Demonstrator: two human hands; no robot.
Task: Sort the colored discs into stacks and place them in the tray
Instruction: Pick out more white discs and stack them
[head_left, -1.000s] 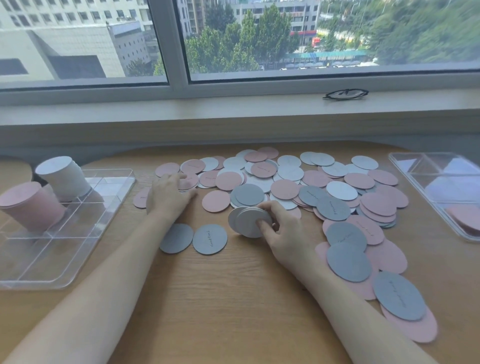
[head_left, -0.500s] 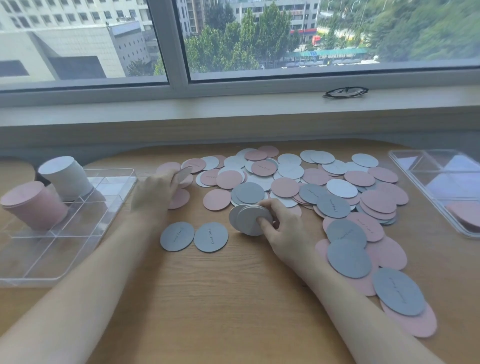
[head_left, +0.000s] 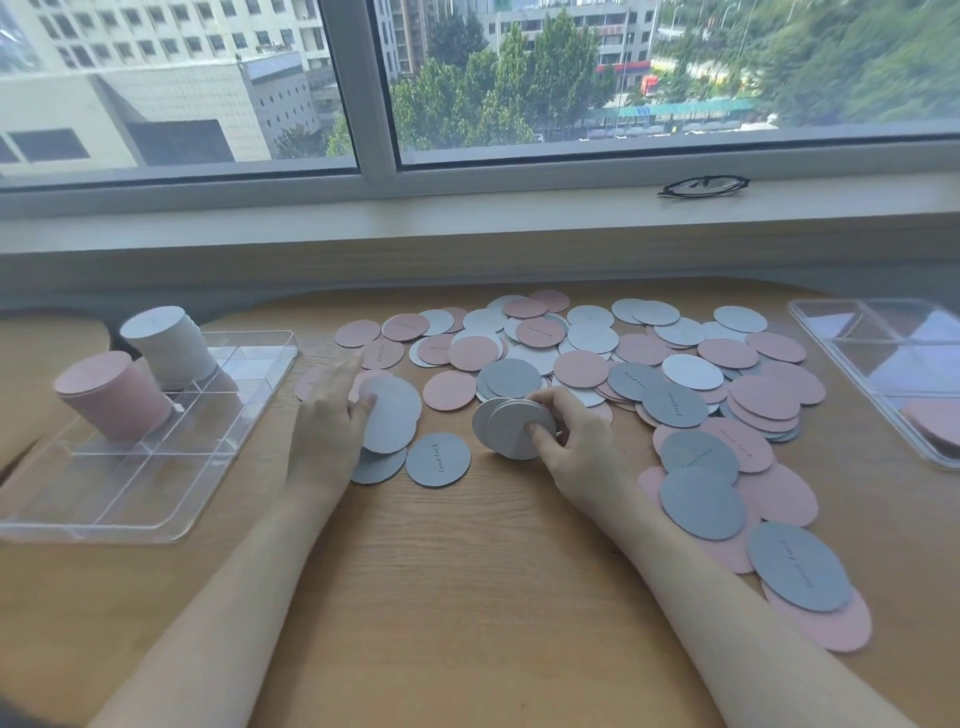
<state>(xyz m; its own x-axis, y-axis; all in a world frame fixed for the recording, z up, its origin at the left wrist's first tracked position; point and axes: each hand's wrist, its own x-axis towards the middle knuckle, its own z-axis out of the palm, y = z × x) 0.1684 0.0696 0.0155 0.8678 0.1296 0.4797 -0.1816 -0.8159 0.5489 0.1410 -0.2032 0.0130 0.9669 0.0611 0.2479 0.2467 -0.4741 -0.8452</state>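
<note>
Several pink, white and grey discs (head_left: 649, 374) lie scattered over the wooden table. My right hand (head_left: 576, 441) grips a small stack of grey discs (head_left: 511, 428), tilted on edge just above the table. My left hand (head_left: 327, 421) pinches one grey disc (head_left: 389, 415), held over another grey disc (head_left: 376, 465) lying on the table. A further grey disc (head_left: 438, 460) lies between my hands. At the left, a clear divided tray (head_left: 156, 488) holds a tall pink stack (head_left: 111, 397) and a tall white stack (head_left: 169, 345).
A second clear tray (head_left: 893, 358) sits at the right edge with a few pink discs in it. Spectacles (head_left: 701, 186) lie on the windowsill behind the table. More pink and grey discs (head_left: 800, 566) trail along my right forearm.
My left hand lifted a grey disc from the pile's left side and brought it back toward me, over the grey discs on the table. My right hand kept hold of its grey stack.
</note>
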